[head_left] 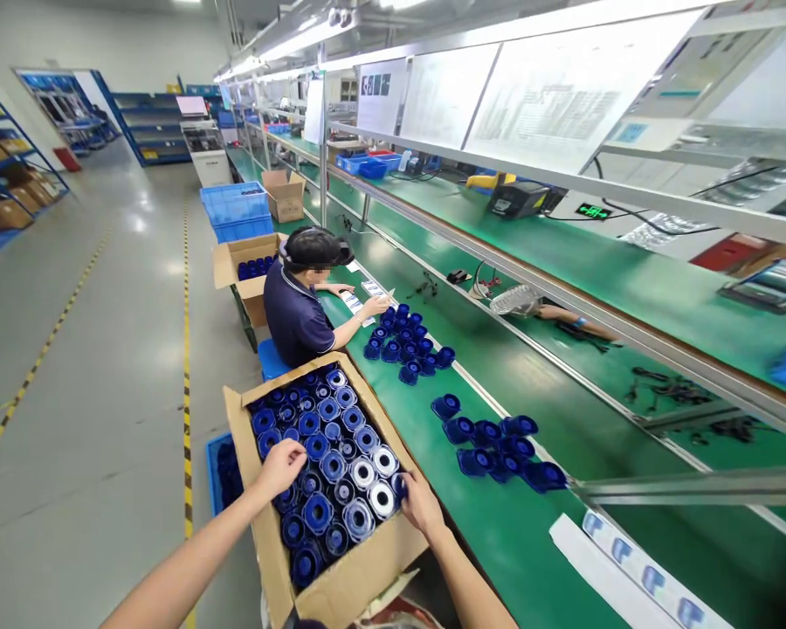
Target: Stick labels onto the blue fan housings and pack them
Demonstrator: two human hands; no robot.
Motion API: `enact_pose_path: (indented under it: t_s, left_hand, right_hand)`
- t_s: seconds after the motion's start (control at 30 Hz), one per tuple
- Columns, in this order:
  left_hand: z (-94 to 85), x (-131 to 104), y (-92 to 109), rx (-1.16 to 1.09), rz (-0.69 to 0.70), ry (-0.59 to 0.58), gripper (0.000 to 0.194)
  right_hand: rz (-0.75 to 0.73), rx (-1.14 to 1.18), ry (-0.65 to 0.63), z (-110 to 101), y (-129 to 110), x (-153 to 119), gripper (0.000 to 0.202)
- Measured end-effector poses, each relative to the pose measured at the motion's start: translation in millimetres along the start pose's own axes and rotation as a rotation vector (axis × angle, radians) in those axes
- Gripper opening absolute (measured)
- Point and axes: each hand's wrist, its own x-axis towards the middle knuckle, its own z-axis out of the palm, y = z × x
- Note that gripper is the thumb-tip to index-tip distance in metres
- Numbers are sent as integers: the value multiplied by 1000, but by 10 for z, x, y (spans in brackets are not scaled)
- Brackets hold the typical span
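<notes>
An open cardboard box (350, 572) in front of me holds many dark blue plastic cup-like parts (318, 513) with ring-shaped ends, some of them shining white. Over the box's left side is my left hand (284, 467), its fingers curled together and no part visible in them. At the right rim my right hand (422, 505) grips one blue plastic part (399, 486) between thumb and fingers. Beside the box, a group of similar blue parts (488, 434) stands on the green workbench (425, 454).
Past the box sits a co-worker (299, 301) handling label sheets, near another cluster of blue parts (407, 341). A label strip (648, 577) lies at the near right. A blue crate (213, 476) stands left of the box. A metal rail (687, 489) crosses at right.
</notes>
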Motion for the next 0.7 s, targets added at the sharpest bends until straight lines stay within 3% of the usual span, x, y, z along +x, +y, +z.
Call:
enact_pose_path:
  t_s: [0.13,0.27,0.37,0.47,0.7]
  left_hand:
    - [756,577,393,248,-16,-144,22]
    - [1199,903,595,454,-129,-148,35]
    - [1335,1053,674,551,-197,-159,37]
    - [1363,1156,698,617,-229,-198,38]
    - [1306,1324,679,689,-143,-405,39]
  right_hand:
    - [-22,-47,-16,196,307,146,55]
    - [-55,-117,-28,365,475,302,45]
    - [-95,-154,-30,401,563,389,34]
    - [-113,-168,-8,415,591,401,30]
    - [-48,-140,87,407,583,285,34]
